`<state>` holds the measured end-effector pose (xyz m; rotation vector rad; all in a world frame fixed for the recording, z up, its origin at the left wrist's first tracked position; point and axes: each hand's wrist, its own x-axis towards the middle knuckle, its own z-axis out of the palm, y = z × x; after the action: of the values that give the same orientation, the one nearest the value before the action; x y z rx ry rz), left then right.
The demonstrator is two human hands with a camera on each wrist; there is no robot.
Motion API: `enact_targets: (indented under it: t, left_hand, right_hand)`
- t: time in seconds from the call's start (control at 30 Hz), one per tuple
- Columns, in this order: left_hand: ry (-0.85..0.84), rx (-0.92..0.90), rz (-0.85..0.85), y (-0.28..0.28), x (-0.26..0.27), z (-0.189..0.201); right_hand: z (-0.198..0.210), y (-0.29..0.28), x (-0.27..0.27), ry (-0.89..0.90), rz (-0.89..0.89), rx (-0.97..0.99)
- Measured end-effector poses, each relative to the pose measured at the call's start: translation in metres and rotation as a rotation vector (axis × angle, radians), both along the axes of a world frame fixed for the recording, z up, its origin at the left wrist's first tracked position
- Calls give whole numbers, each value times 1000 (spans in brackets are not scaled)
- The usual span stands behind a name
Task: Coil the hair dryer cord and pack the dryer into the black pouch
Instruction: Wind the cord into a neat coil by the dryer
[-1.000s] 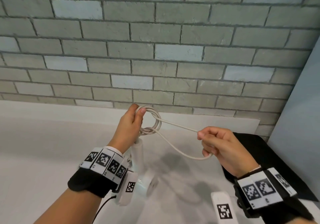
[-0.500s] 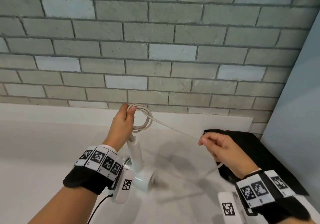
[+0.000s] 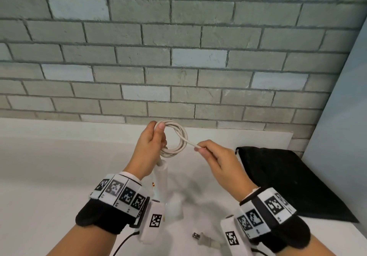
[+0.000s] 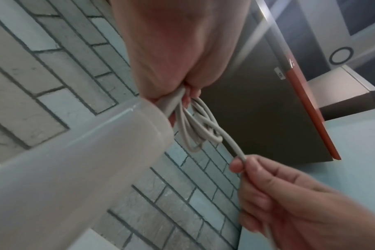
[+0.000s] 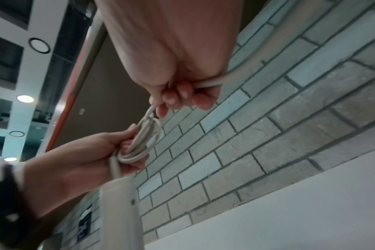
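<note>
My left hand (image 3: 154, 142) grips a small coil of white cord (image 3: 179, 139) above the table, and the white hair dryer (image 3: 161, 178) hangs below it by its handle (image 4: 71, 160). My right hand (image 3: 208, 152) pinches the free run of cord just right of the coil; the cord passes through its curled fingers (image 5: 182, 94). The coil (image 5: 139, 143) shows several loops in the right wrist view. The cord's plug (image 3: 200, 240) lies on the table near my right wrist. The black pouch (image 3: 288, 178) lies flat at the right.
A grey brick wall (image 3: 178, 57) rises behind the white table (image 3: 49, 176). A pale blue panel (image 3: 341, 117) stands at the right edge beyond the pouch. A thin black cable (image 3: 123, 243) trails from my left wrist strap.
My right hand has moved left and up toward the coil, bringing the taut cord in. The coil has gained a loop and looks larger. The plug now lies in view on the table.
</note>
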<state>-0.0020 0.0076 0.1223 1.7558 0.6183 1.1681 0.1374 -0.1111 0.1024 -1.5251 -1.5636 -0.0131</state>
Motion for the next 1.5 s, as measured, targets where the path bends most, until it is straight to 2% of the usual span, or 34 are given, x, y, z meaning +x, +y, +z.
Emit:
enact_targets:
  t: [0.13,0.27,0.37,0.47,0.53,0.57,0.7,0.83,0.93,1.1,1.2,1.3,1.37,1.43,1.5]
  left_hand:
    - [-128,-142,-124,-5,0,-6]
    - [-261,-304,-250,-16,9,-8]
    - [-280,-325,-272,-23,14,-9]
    - [-255,-287,-207,-22,15,-10]
    - [-207,-211,-137,-22,14,-10]
    - [-179,-171,-108,-23,15,-10]
    - [-124,-72,-62,-34,19,-9]
    - [-110,29,-52,-39,23,-8]
    - [-117,69,-16,-42,23,-9]
    - [-81,110,73,-32,21,-7]
    - [-62,117,74,-30,22,-7]
    - [-70,121,108,-23,19,-8]
    - [-54,121,118,-18,16,-9]
    - [-28,128,142,-14,15,-10]
    - [-26,116,175,-11,17,-8]
  right_hand:
    - [-9,5,12,-55,-183,75]
    - [-19,18,5,131,-210,63]
    - [-18,25,-11,559,-75,10]
    - [-5,20,-27,1027,267,1]
    - [1,17,-32,1199,433,16]
    - [2,18,-34,1191,425,25]
    - [1,25,-36,1098,139,91]
    - [5,24,-31,1203,126,111]
    - [8,21,-30,1261,171,106]
    - [21,11,-36,1482,488,39]
    - [18,12,-37,1320,424,-19]
    - [16,13,-29,967,159,-81]
    - [14,7,-21,827,61,-157]
    - [12,-2,-15,794,72,-218]
    - [10,-11,-11,830,131,-185]
